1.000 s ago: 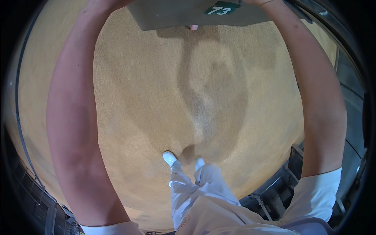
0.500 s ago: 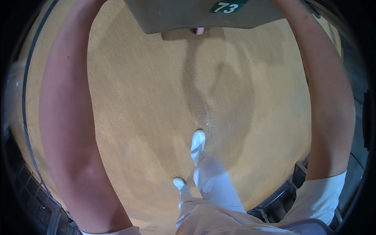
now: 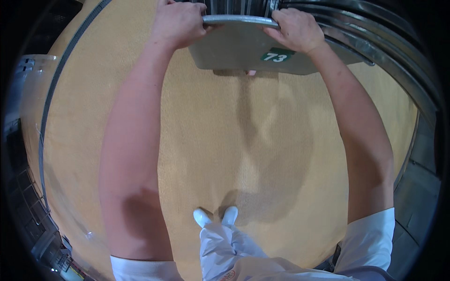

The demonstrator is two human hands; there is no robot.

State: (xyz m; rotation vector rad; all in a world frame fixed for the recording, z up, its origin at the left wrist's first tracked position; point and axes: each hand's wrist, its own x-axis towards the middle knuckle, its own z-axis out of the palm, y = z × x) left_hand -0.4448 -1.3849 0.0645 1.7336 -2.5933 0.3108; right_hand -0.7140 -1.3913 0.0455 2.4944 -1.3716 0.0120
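A grey metal wheeled container or cart (image 3: 229, 49) stands at the far side of the view, with a bright top rim (image 3: 241, 19). My left hand (image 3: 180, 23) is closed over the rim's left end. On the right end, my right hand (image 3: 298, 30) is wrapped round the same rim. Both arms reach forward, nearly straight. A green label (image 3: 277, 55) with white marks is on the near panel, just below my right hand. Under the panel's lower edge shows a small pinkish thing (image 3: 251, 73), perhaps a wheel. The inside of the container is mostly cut off by the upper edge.
Tan, textured floor (image 3: 201, 154) lies between me and the cart. Curved metal rails (image 3: 375, 33) run along the upper right. A dark strip (image 3: 51, 93) crosses the floor at left. Wire racking (image 3: 30, 196) stands at the lower left.
My hands and the rim have come into view as the cart sits lower in the picture. My feet, staggered before, are now side by side. Both hands appear on the rim.
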